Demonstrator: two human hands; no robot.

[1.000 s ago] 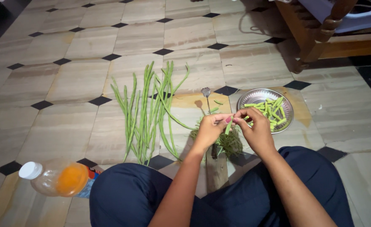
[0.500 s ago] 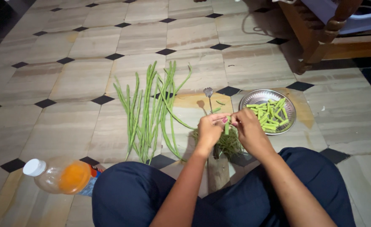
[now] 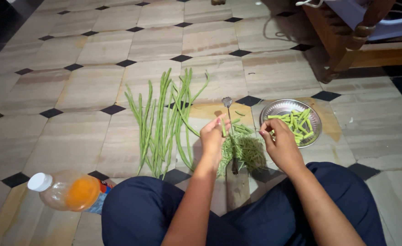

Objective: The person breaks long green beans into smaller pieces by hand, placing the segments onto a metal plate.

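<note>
left hand (image 3: 213, 136) pinches a short bean piece (image 3: 223, 126) beside the upright blade (image 3: 229, 111). right hand (image 3: 280, 143) is curled near the plate (image 3: 278, 108); what it holds is hidden. scraps (image 3: 244, 150) cover the blade's base.

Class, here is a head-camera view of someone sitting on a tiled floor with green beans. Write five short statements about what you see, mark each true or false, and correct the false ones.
1. The long whole beans lie on the floor to the left of the hands. True.
2. The steel plate holds cut bean pieces. True.
3. The bottle stands upright beside the plate. False: it lies on its side near the person's left knee, far from the plate.
4. The left hand pinches a short piece of bean. True.
5. The right hand rests flat on the floor. False: it is raised beside the upright blade, fingers curled.
</note>
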